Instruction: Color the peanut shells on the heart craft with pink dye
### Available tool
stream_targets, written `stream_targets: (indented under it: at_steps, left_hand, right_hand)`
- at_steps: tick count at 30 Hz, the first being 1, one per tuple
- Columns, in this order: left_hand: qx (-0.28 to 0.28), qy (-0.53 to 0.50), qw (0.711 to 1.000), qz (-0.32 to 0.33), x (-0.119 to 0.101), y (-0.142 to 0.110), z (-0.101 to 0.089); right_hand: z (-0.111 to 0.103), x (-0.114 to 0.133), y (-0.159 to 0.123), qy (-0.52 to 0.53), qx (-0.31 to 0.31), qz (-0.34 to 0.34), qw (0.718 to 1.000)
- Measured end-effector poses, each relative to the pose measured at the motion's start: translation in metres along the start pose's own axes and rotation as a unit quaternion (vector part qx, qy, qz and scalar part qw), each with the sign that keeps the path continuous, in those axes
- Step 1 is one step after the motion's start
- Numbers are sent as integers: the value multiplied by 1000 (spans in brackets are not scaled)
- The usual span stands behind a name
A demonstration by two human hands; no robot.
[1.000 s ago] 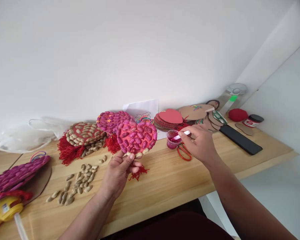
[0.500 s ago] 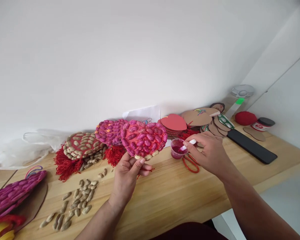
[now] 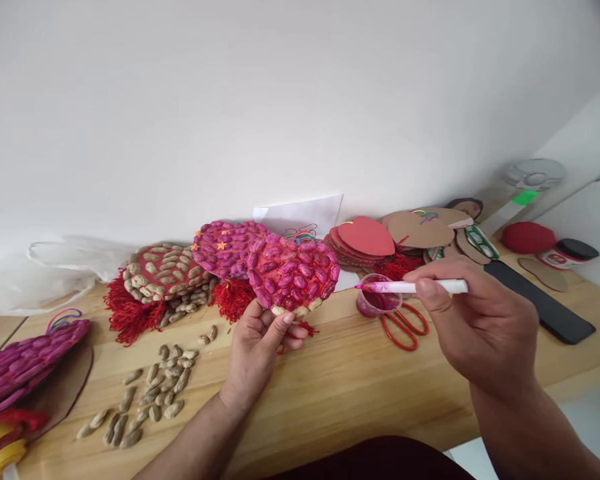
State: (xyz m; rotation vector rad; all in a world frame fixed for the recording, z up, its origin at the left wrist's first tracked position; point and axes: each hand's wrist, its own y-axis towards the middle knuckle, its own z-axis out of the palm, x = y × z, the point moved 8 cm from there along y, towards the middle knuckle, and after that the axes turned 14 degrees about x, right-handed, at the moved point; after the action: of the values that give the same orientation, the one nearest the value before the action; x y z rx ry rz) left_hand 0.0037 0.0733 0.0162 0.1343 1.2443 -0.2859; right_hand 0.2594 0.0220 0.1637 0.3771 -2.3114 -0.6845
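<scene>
My left hand pinches the lower tip of a red heart-shaped piece covered in pink-painted peanut shells, holding it tilted above the wooden table. A red tassel hangs below it by my fingers. My right hand is closed on a white paintbrush held level, its pink-stained tip pointing left toward the heart. Just under the brush tip stands a small clear cup of pink paint.
Red-handled scissors lie beside the cup. Loose peanuts are scattered at the left. Finished peanut hearts with red tassels, red and brown cardboard hearts, a black flat object, a jar and a plastic bag line the back.
My right hand has lifted the brush out of the paint cup and come toward me. The heart in my left hand has shifted slightly right.
</scene>
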Motion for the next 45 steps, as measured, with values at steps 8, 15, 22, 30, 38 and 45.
stream_targets:
  at_steps: [8, 15, 22, 30, 38, 45]
  left_hand:
    - [-39, -43, 998, -14, 2, -1, -6]
    - [-41, -109, 993, -32, 1, -2, -2]
    - [-26, -38, 999, 6, -6, -3, -2]
    - [-27, -8, 999, 22, -10, -6, -1]
    - [-28, -6, 999, 20, -9, -5, -1]
    - [-21, -3, 1000, 12, -5, -5, -3]
  right_hand:
    - [42, 31, -2, -39, 8, -124, 991]
    - [44, 20, -10, -13, -23, -161, 987]
    - [47, 24, -11, -34, -15, -171, 985]
    - [54, 31, -10, -52, 6, -188, 981]
    - [45, 21, -10, -66, -32, -163, 984]
    - [53, 27, -8, -41, 11, -180, 983]
